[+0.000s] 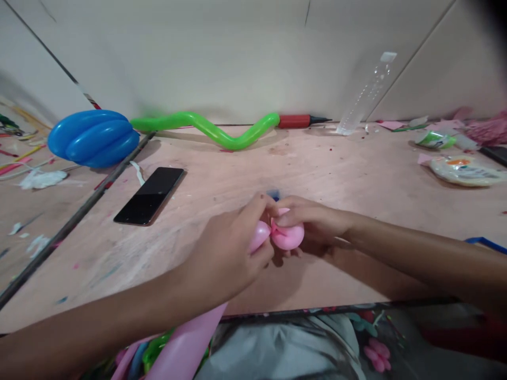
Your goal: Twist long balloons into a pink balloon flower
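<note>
A long pink balloon runs from below the table edge up under my left hand, whose fingers are closed round it. A small pink bulge of it shows between those fingers. Just to the right, my right hand pinches a round, folded pink bubble, with the thumb pressed on its top. Both hands meet at the narrow twisted neck between the two pink parts, above the table's front half. Some fingertips of both hands are hidden behind the balloon.
On the table lie a black phone, a blue balloon bundle with a wavy green balloon, and a red pump. A clear bottle leans on the wall. Plastic packets lie at the right.
</note>
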Tool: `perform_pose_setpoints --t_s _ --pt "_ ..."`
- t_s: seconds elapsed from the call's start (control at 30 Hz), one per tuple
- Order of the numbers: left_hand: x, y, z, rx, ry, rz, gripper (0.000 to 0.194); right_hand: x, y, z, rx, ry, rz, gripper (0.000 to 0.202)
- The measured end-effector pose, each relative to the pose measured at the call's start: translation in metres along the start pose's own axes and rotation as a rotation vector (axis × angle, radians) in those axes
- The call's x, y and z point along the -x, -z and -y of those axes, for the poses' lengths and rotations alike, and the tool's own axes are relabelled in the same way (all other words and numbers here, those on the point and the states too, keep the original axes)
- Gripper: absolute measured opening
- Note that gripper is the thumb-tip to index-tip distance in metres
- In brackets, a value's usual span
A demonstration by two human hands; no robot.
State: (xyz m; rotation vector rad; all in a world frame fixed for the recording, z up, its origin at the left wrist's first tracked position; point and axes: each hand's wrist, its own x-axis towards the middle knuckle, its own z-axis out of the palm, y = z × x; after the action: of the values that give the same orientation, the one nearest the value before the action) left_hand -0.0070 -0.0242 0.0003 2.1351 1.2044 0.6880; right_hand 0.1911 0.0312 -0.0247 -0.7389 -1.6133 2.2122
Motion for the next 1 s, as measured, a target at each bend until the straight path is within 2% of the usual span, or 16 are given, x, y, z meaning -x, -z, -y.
perform_pose_setpoints --t_s 0.07,0.13,0.17,0.23,0.3,0.37,0.43,0.5,0.57,0.67,0.8,0.9,1.0 --pt "-0.002 0.001 0.002 0.064 0.01 -0.025 0.022 0.003 0.0 0.001 0.072 -0.05 -0.079 0.041" --pt "-0.004 0.001 0.005 0.1 -0.018 -0.051 0.023 0.007 -0.001 0.001 0.135 -0.111 -0.056 0.055" --pt "-0.005 0.001 0.006 0.121 -0.048 -0.066 0.024 0.009 -0.003 0.001 0.161 -0.088 -0.055 0.056" --pt "-0.007 0.001 0.009 0.167 -0.105 -0.104 0.025 0.012 -0.009 0.001 0.266 0.074 -0.154 0.045" --pt "-0.009 0.003 0.012 0.227 -0.111 -0.141 0.024 0.015 -0.014 -0.001 0.481 0.298 -0.333 0.035" --pt "-0.012 0.004 0.015 0.313 -0.049 -0.164 0.022 0.018 -0.018 -0.003 0.774 0.505 -0.434 0.053" --pt "-0.016 0.004 0.02 0.414 0.033 -0.171 0.018 0.02 -0.018 -0.007 1.079 0.668 -0.452 0.069" --pt "-0.019 0.001 0.026 0.518 0.101 -0.141 0.014 0.02 -0.016 -0.01 1.355 0.749 -0.461 0.06" --pt "-0.021 -0.002 0.03 0.587 0.142 -0.073 0.012 0.019 -0.013 -0.012 1.503 0.759 -0.491 0.042" --pt "-0.019 -0.007 0.03 0.574 0.157 -0.012 0.017 0.017 -0.012 -0.012 1.361 0.712 -0.529 0.026" --pt "-0.01 -0.009 0.024 0.42 0.101 -0.005 0.026 0.015 -0.018 -0.004 0.889 0.422 -0.567 0.012" --pt "-0.004 -0.008 0.02 0.258 0.02 0.009 0.029 0.015 -0.023 0.003 0.57 0.212 -0.595 0.018" --pt "-0.002 -0.006 0.019 0.202 -0.061 0.01 0.034 0.016 -0.025 0.003 0.375 0.053 -0.602 0.033"
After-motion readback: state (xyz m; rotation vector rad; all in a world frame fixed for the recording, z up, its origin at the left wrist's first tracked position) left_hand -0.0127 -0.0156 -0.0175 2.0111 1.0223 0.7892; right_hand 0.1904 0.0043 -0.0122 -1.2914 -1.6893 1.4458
